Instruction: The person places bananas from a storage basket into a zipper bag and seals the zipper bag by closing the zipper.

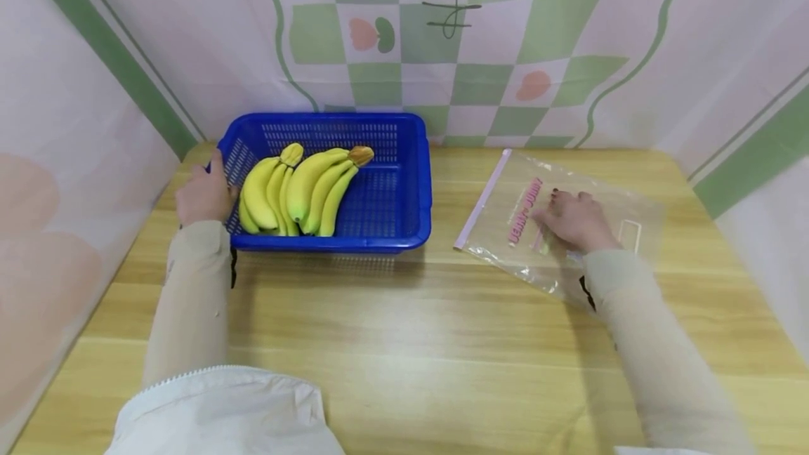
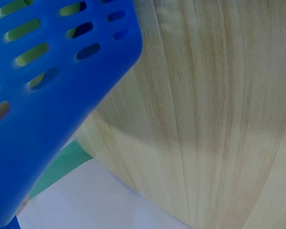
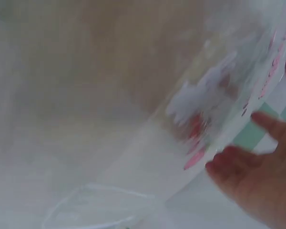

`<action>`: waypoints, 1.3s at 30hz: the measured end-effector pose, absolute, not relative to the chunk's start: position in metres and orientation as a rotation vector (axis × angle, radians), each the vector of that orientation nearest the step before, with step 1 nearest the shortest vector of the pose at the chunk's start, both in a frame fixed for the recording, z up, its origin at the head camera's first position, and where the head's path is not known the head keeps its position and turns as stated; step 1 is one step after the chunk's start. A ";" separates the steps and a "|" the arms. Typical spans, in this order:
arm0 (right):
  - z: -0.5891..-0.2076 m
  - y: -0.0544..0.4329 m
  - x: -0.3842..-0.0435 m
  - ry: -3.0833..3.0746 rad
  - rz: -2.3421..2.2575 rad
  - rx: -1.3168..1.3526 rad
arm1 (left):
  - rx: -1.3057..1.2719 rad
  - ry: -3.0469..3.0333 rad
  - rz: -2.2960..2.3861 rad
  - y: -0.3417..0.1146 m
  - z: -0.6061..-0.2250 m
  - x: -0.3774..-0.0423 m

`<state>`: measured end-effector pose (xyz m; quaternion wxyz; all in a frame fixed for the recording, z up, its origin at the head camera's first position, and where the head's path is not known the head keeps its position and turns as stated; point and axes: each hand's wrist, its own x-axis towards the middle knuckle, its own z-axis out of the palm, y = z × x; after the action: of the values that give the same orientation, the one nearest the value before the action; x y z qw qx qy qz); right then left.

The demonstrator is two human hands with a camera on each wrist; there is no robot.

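A blue plastic basket [image 1: 413,181] with slotted walls stands at the back left of the table, and two bunches of bananas [image 1: 316,185] lie in its left half. My left hand [image 1: 204,195] grips the basket's left rim; its outer fingers are partly hidden. In the left wrist view, the slotted wall of the basket [image 2: 62,90] fills the upper left. Over on the right, a clear zip bag [image 1: 499,220] with pink lettering lies on the table. My right hand [image 1: 578,222] rests on it, with loosely extended fingers, which also show in the right wrist view.
The wooden table [image 1: 430,343] reaches from the person to a patterned cloth backdrop [image 1: 430,83]. Similar cloth hangs along the left and right sides. Bare wood lies between the basket and the bag.
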<state>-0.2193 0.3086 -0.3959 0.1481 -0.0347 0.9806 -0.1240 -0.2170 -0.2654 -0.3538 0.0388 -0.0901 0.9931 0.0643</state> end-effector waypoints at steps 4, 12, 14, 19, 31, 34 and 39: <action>-0.396 0.306 -0.212 2.832 -0.380 0.073 | -0.272 3.048 0.188 -0.263 -0.354 -0.216; -0.393 0.296 -0.204 2.759 -0.438 0.214 | -0.269 3.066 0.209 -0.264 -0.354 -0.216; -0.393 0.295 -0.205 2.753 -0.439 0.219 | -0.271 3.066 0.214 -0.264 -0.354 -0.216; -0.391 0.296 -0.206 2.721 -0.415 0.216 | -0.272 3.061 0.214 -0.264 -0.353 -0.216; -0.387 0.298 -0.210 2.666 -0.403 0.130 | -0.274 3.047 0.218 -0.265 -0.353 -0.216; -0.388 0.300 -0.211 2.643 -0.428 0.120 | -0.276 3.013 0.206 -0.264 -0.350 -0.216; -0.391 0.303 -0.214 2.630 -0.436 0.087 | -0.270 2.923 0.209 -0.263 -0.343 -0.217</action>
<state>-0.2141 0.3027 -0.3909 0.2347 0.0316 0.9585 -0.1590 -0.2174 -0.2629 -0.3432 0.0994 -0.0915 0.9883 0.0707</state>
